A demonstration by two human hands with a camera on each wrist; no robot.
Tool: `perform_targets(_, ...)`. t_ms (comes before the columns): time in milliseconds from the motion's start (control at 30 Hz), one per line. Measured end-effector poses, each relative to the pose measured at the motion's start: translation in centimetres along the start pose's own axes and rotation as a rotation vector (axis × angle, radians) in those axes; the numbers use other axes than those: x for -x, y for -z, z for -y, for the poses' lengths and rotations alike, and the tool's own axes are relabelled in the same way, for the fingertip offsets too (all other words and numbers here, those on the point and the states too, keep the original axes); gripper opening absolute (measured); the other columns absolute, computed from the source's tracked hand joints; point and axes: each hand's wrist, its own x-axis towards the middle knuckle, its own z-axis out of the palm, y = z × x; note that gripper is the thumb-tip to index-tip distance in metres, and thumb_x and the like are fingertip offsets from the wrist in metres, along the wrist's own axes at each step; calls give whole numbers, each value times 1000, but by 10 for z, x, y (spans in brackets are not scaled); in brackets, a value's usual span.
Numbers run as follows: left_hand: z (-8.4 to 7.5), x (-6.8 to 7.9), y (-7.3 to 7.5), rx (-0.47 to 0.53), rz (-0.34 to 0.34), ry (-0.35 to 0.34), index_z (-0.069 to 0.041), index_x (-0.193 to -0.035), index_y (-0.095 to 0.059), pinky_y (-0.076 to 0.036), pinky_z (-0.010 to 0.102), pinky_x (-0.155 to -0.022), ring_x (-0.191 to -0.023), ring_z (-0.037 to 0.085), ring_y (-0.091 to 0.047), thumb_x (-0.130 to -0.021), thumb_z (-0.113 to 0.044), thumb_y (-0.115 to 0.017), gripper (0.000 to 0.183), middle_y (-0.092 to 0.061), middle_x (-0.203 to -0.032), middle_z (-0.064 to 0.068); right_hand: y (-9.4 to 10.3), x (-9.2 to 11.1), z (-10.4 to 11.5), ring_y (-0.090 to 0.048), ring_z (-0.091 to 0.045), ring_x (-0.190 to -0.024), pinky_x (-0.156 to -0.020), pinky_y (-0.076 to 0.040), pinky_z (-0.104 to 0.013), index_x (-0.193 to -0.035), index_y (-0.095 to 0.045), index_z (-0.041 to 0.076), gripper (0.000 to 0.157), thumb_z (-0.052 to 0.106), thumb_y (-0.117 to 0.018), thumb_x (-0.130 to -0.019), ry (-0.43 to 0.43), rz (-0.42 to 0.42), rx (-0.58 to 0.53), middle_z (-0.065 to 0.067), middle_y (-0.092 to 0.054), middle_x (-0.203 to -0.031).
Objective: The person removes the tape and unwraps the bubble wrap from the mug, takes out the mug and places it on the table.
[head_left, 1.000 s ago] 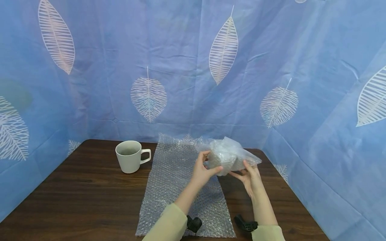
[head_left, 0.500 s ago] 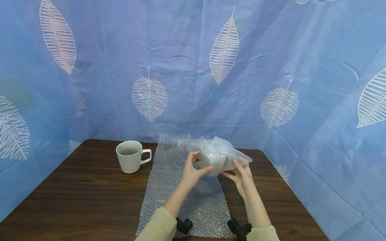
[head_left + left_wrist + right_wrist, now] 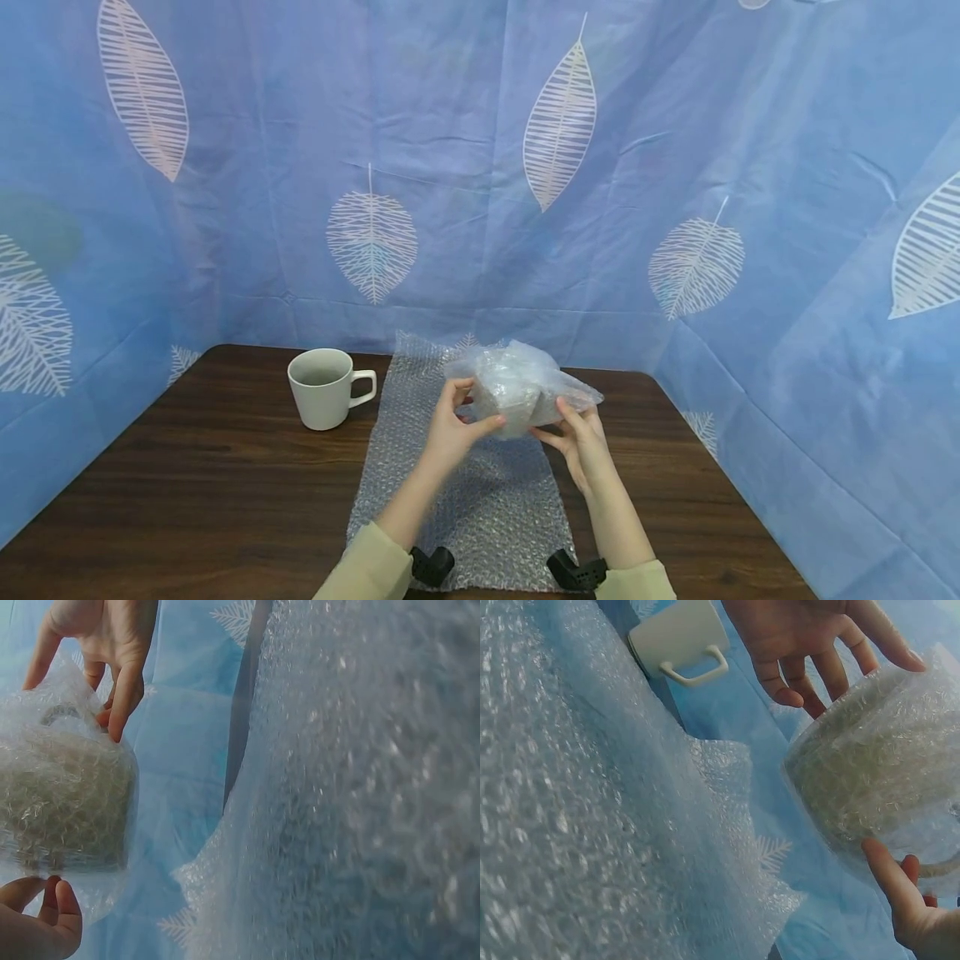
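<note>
With my 2 hands I hold an irregular bundle of clear bubble wrap (image 3: 517,392), a little right of the centre of the frame, in the air over the far part of a long flat sheet of clear bubble wrap (image 3: 476,508). My left hand (image 3: 448,429) grips the bundle at its left side, the thumb on the near face and the fingers curled behind. My right hand (image 3: 587,450) pinches its right end, between the thumb and the fingers below. Through the wrap I see a greenish-grey form with a curved loop, near my right fingers.

The sheet lies on a dark brown wooden tabletop (image 3: 225,467). At the middle left of the frame, a pale grey-white mug (image 3: 318,400) stands upright, its handle towards the sheet. Behind hangs blue cloth with white leaf prints (image 3: 450,225).
</note>
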Motion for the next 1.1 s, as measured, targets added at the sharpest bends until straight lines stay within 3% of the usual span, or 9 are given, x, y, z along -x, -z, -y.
perform_targets(67, -2, 1, 3, -4, -2, 9, -5, -131, -44, -38, 51, -88, -117, 33, -44, -79, -14, -81, 64, -45, -138, 17, -2, 0, -2, -55, -25, -111, -89, -44, -59, -142, -20, 9, 52, 17, -50, -101, -6, 3, 1, -18, -35, -133)
perform_targets(300, -34, 13, 14, 3, 9, 17, 4, -127, -44, -39, 45, -84, -114, 38, -44, -80, -6, -78, 59, -46, -135, 24, -8, -2, -7, -53, -27, -112, -88, -46, -56, -142, -23, 7, 51, 17, -51, -100, -13, 12, 14, -18, -36, -134)
perform_targets(567, -35, 13, 24, -8, -14, 32, 3, -128, -45, -38, 52, -87, -114, 38, -45, -79, -7, -79, 60, -46, -135, 23, -20, -4, -11, -56, -27, -109, -86, -48, -55, -141, -20, 7, 56, 18, -55, -98, -26, 0, -2, -21, -37, -132)
perform_targets(800, -36, 13, 36, -27, -33, 47, 3, -128, -45, -39, 45, -85, -113, 37, -46, -78, -6, -80, 61, -49, -134, 23, -32, -7, -16, -56, -27, -107, -88, -44, -59, -142, -22, 6, 58, 15, -57, -97, -40, -11, -41, -21, -38, -131)
perform_targets(1100, -36, 15, 47, -50, -53, 79, 4, -126, -45, -41, 41, -82, -113, 40, -48, -78, -3, -79, 59, -50, -132, 26, -43, -10, -24, -55, -28, -105, -85, -48, -55, -140, -25, 6, 56, 16, -58, -96, -65, -19, -33, -20, -40, -129)
